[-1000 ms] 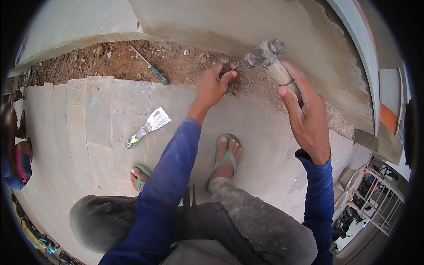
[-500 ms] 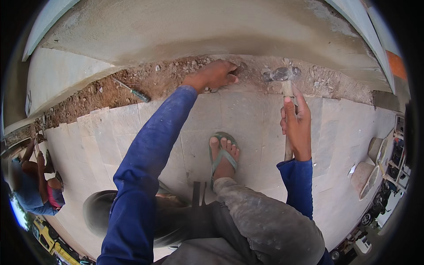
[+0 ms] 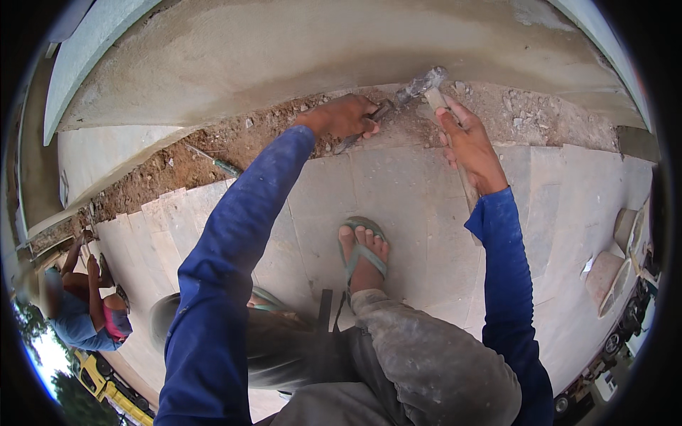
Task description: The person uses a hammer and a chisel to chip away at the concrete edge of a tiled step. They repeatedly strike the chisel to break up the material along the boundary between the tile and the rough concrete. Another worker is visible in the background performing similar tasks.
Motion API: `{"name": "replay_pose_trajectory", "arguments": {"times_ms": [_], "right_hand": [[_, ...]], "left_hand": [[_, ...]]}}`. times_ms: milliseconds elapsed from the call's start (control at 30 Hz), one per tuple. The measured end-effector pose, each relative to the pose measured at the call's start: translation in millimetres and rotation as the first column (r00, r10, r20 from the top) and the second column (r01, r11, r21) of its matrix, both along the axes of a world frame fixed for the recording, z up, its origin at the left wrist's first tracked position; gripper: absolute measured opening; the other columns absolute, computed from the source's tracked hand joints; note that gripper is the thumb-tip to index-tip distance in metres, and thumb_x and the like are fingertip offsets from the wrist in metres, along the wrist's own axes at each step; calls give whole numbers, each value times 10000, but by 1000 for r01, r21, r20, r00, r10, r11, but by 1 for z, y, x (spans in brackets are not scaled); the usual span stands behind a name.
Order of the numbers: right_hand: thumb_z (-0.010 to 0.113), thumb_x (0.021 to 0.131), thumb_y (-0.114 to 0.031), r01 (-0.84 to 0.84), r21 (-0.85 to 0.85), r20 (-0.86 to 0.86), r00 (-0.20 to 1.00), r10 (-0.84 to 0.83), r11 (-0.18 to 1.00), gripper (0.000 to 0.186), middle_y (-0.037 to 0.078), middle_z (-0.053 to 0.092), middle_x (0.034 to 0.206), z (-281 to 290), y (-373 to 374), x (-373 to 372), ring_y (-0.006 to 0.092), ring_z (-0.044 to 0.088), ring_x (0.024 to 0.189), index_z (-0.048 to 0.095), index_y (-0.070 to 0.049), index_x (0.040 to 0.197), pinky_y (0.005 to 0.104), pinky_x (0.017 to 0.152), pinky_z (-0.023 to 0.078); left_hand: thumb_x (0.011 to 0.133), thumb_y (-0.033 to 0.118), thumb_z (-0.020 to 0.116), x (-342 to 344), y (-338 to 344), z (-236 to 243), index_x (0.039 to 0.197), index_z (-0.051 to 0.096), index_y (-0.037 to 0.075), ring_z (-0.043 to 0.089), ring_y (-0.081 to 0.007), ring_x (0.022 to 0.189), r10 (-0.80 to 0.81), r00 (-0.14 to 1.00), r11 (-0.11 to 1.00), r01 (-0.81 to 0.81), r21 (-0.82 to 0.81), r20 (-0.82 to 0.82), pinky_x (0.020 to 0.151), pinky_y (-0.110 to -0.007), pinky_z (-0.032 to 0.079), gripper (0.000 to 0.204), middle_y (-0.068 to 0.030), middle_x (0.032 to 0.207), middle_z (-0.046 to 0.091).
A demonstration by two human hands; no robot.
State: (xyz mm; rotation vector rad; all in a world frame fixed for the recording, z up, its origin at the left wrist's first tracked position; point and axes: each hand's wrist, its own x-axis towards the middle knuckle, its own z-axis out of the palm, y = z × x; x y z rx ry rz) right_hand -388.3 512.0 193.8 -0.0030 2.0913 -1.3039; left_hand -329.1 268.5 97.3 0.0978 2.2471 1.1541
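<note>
My left hand [image 3: 346,116] grips a dark metal chisel [image 3: 380,112] and holds it slanted against the edge of the stone paving, where it meets the dirt strip. My right hand [image 3: 469,145] is closed around the wooden handle of a hammer. The grey hammer head [image 3: 424,83] touches the chisel's upper end. Both sleeves are blue. My foot in a green sandal [image 3: 364,254] stands on the slabs just below the hands.
A curved concrete wall [image 3: 320,50] rises behind the strip of reddish dirt and rubble [image 3: 213,145]. A thin green-handled tool [image 3: 217,163] lies in the dirt to the left. Pale stone slabs [image 3: 426,213] cover the ground. Another person [image 3: 78,305] crouches at far left.
My view has shifted. The left hand now shows the chisel held slanted at the paving edge. The hammer head has moved left and come down onto the chisel's end.
</note>
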Motion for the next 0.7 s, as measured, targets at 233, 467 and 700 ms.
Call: {"name": "replay_pose_trajectory", "arguments": {"times_ms": [233,467,700], "right_hand": [[590,1008,-428,-163,92,70,985,157,982,651,8,509,773,-6,3,-3,54,410,493,379,-101,1531,230,413,359],[573,1017,-407,-12,17,-84,996,13,1000,627,12,496,759,-20,-1,22,70,408,490,388,-91,1525,243,420,362],[574,1022,-390,269,-114,69,962,-263,956,633,5,489,735,-10,16,30,73,418,493,354,-111,1546,234,417,359]], "left_hand": [[932,287,611,1,2,-1,968,678,34,650,-242,969,-10,1000,1000,10,-29,1,912,-406,473,264,-106,939,694],[912,254,614,-2,-2,-8,1013,671,14,656,-258,975,-121,991,987,126,-98,49,901,-402,484,267,-130,979,696],[914,241,618,15,-14,-11,1053,680,11,655,-249,966,72,997,993,-75,-89,-34,898,-396,487,276,-117,950,700]]}}
